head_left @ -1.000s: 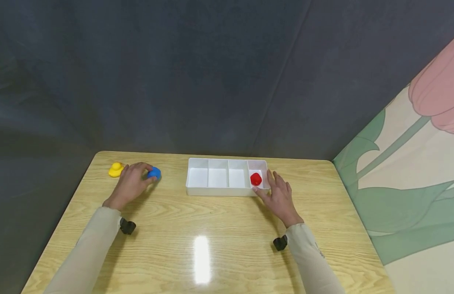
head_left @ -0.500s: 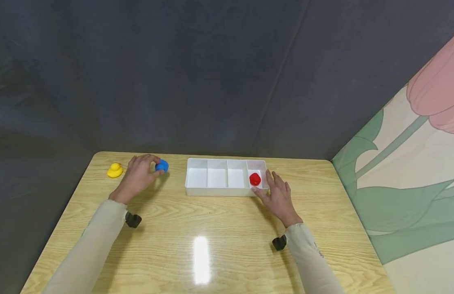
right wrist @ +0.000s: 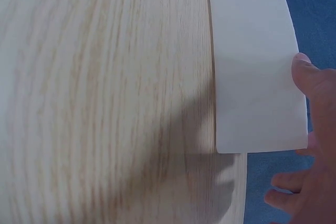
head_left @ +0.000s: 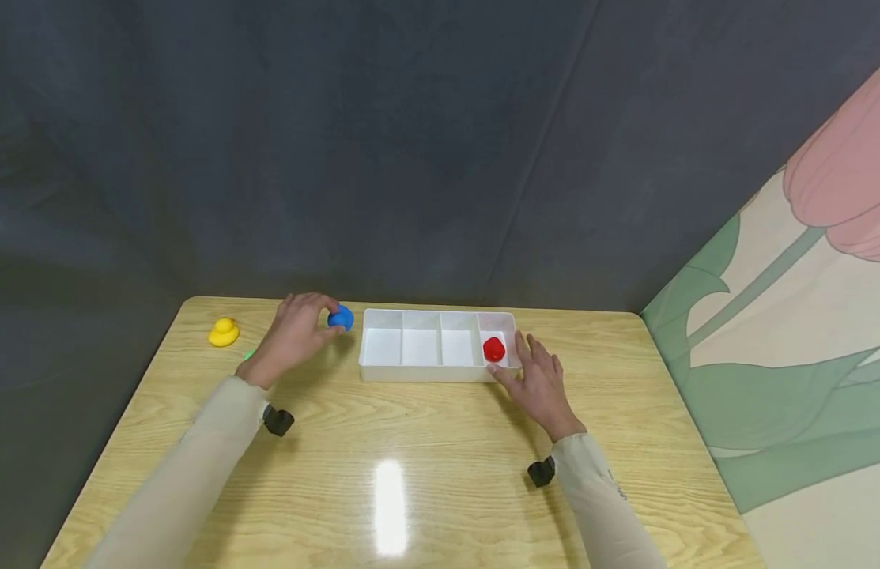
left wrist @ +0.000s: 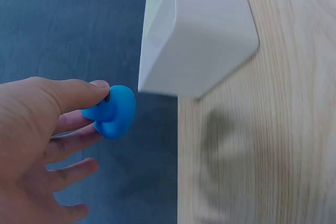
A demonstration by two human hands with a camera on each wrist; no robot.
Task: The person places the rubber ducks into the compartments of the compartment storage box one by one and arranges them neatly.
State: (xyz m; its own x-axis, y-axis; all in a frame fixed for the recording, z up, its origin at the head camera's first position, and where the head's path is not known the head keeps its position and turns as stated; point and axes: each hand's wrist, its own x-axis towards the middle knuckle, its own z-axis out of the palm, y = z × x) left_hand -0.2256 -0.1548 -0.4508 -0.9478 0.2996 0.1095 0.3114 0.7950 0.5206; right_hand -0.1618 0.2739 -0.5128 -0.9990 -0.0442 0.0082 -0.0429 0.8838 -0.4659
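My left hand (head_left: 295,332) pinches a small blue toy duck (head_left: 341,318) between thumb and fingertips, the other fingers loosely spread. It holds the duck above the table, just left of the white four-part tray (head_left: 420,374). The left wrist view shows the blue duck (left wrist: 116,113) beside the tray's end wall (left wrist: 210,56). My right hand (head_left: 541,384) rests at the tray's front right corner, thumb at the front rim and fingers spread along the right end. A red toy (head_left: 493,349) lies in the rightmost compartment, near the right thumb.
A yellow rubber duck (head_left: 224,333) sits at the table's back left. A bit of something green (head_left: 248,356) shows beside my left wrist, mostly hidden. A dark curtain (head_left: 411,158) hangs behind the wooden table (head_left: 340,474).
My left hand has carried the blue duck rightward and up off the table, close to the tray's left end. A green thing has come into sight behind the wrist. The right hand stays put.
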